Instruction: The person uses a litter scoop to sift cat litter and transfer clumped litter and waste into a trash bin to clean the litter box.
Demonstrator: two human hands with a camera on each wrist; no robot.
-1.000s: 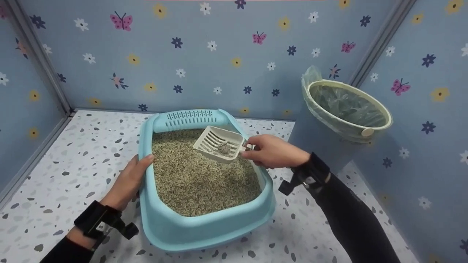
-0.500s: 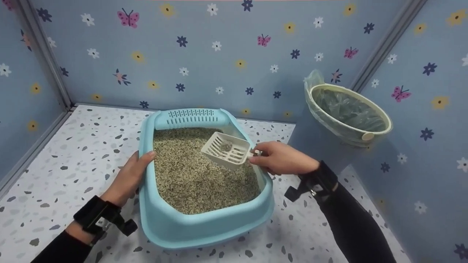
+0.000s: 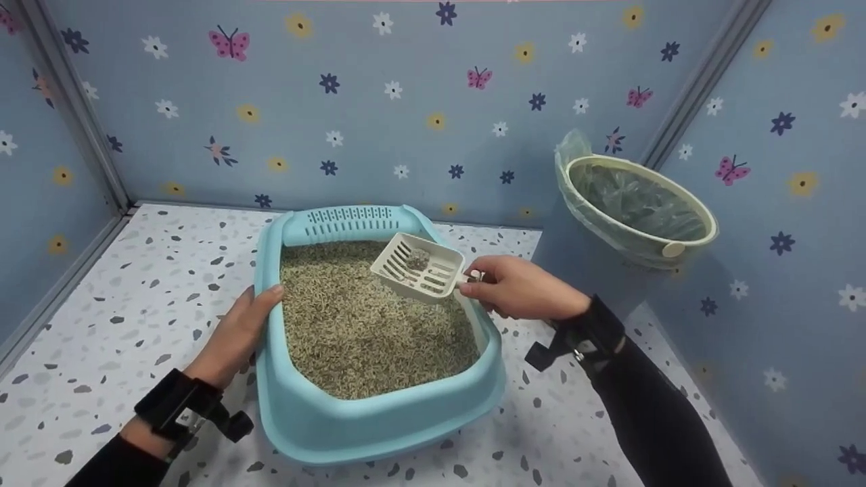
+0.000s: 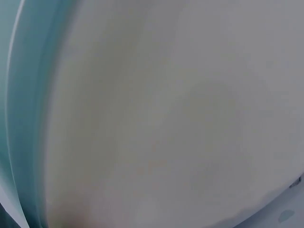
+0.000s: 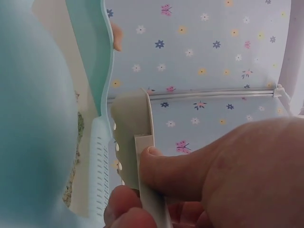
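My right hand (image 3: 521,287) pinches the handle of a cream slotted litter scoop (image 3: 440,291) between thumb and fingers, above the right part of a light-blue litter box (image 3: 379,426). A small greyish clump (image 3: 417,259) lies in the scoop. Tan granular litter (image 3: 365,325) covers the box's floor. At the box's left rim, my left hand (image 3: 233,331) holds on with its thumb over the edge; its other fingers are mostly hidden outside the wall. In the right wrist view the thumb presses on the scoop's handle (image 5: 146,142). A pale blurred surface fills most of the left wrist view.
To the right stands a bin with a cream rim (image 3: 703,216) and a translucent green bag liner (image 3: 629,203). Flower-patterned wall panels (image 3: 379,61) close in the back and sides. The box stands on a white speckled surface (image 3: 169,270).
My right hand has shifted slightly right with the scoop. Inside the scoop, the clump has moved from near the handle end toward the far side. My left hand stays at the rim.
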